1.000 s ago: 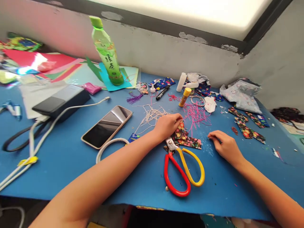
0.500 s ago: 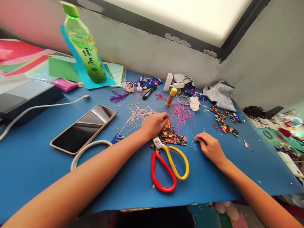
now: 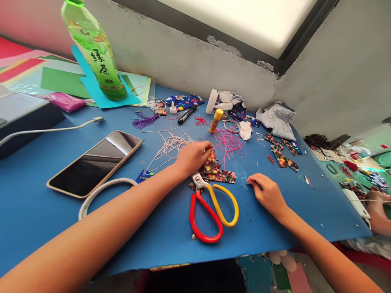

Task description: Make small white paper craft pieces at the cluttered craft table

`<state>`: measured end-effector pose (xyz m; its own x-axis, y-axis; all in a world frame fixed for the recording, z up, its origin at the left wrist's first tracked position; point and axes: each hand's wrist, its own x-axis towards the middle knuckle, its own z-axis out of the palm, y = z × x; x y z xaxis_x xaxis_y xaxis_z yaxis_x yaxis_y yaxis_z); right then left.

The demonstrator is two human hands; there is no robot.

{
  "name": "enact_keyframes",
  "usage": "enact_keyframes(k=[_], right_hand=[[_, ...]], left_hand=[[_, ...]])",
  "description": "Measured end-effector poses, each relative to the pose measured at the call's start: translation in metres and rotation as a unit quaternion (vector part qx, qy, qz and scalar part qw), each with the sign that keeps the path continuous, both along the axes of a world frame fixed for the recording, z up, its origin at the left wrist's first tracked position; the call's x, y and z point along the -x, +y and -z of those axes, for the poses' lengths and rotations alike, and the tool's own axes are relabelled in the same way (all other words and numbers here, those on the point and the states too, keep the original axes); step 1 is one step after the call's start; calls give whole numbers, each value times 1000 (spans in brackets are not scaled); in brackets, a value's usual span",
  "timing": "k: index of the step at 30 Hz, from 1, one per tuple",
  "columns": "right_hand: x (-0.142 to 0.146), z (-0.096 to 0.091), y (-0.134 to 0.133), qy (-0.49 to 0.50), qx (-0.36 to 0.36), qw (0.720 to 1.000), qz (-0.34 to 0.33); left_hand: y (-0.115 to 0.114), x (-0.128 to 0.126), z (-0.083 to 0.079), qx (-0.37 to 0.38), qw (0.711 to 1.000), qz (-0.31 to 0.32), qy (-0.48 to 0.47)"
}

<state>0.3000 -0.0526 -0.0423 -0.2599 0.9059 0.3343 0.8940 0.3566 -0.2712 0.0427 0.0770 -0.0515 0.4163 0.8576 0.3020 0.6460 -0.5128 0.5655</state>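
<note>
My left hand [image 3: 193, 158] is closed in a pinch above the dark floral fabric pieces [image 3: 218, 175]; whatever its fingertips hold is hidden. Scissors [image 3: 198, 183] with one red and one yellow handle lie below it, blades partly covered by the hand and fabric. My right hand [image 3: 266, 194] rests on the blue table, thumb and fingers pressed together beside a pale scratched patch. Anything between those fingers is too small to make out. Behind my left hand spreads a tangle of beige cord [image 3: 174, 144], with pink cord [image 3: 230, 143] to its right.
A phone [image 3: 94, 162], a white ring [image 3: 100, 189] and a green tea bottle [image 3: 100, 61] stand or lie left. A glue stick [image 3: 216, 121], marker [image 3: 187, 114] and fabric scraps [image 3: 276, 120] lie farther back. Another person's arm [image 3: 380, 211] shows at the right edge.
The whole view has swung a little to the right, bringing another person's arm into sight. Both my hands keep almost the same pose and place on the table.
</note>
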Motion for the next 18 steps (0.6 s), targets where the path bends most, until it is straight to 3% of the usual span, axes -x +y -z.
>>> enact_keyframes(k=[10,18], right_hand=[[1,-7,-10,-17,-7,1000,-6],[4,-5,52,-12,-7,1000,-2]], left_hand=[[2,0,4,-5,1000,3,-7],[2,-1,2,-5,1000,-1,1]])
